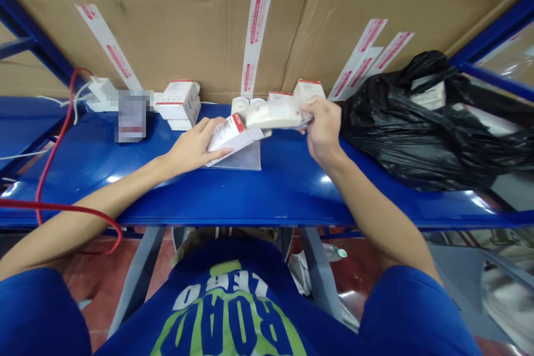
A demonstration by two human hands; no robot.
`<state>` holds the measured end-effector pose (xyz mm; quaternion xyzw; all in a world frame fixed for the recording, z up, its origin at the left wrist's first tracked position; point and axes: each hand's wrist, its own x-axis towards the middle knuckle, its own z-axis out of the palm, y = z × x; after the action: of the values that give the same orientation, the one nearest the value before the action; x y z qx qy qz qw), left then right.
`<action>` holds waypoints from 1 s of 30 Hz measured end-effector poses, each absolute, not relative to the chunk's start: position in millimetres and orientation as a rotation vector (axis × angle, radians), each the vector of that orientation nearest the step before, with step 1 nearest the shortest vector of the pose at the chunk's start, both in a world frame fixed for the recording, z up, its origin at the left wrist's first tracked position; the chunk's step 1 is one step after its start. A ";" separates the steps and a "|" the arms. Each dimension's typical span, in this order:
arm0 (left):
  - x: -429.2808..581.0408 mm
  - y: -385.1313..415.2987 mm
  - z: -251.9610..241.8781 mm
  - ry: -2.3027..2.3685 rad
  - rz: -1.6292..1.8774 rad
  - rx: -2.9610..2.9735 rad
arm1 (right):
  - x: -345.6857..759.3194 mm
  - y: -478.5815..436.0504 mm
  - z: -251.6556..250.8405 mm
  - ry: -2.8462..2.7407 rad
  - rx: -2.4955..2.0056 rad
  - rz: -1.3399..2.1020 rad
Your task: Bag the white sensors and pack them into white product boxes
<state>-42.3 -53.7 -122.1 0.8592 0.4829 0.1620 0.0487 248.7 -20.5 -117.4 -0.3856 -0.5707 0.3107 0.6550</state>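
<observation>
My left hand [195,146] grips a small white box with a red corner [231,134], tilted above a clear plastic bag [242,159] that lies on the blue shelf [250,194]. My right hand [322,128] is closed on the end of a long white item [273,116], held level just above the box's open end. Motion blurs the white item, so I cannot tell whether it touches the box.
Small white-and-red boxes [179,101] stand along the cardboard wall [187,16], with more [307,89] behind my right hand. A black plastic bag [434,122] with boxes fills the shelf's right side. A red cable [54,139] loops at the left near a white plug [100,94].
</observation>
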 end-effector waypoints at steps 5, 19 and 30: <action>-30.7 -54.3 -102.4 1.845 0.364 2.486 | 253.3 -19.2 -113.4 -1.187 -0.813 0.656; 15.1 7.1 -84.2 2.150 0.097 2.504 | 244.5 -27.1 -117.4 -1.256 -0.805 0.695; 6.5 40.3 -106.7 1.806 -0.039 2.708 | 222.1 -44.3 -119.7 -1.522 -1.002 0.984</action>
<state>6.5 40.3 -106.7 0.8306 0.5539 -0.0119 -0.0570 222.1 -44.3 -119.7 -0.4160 -0.6322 0.4086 0.5102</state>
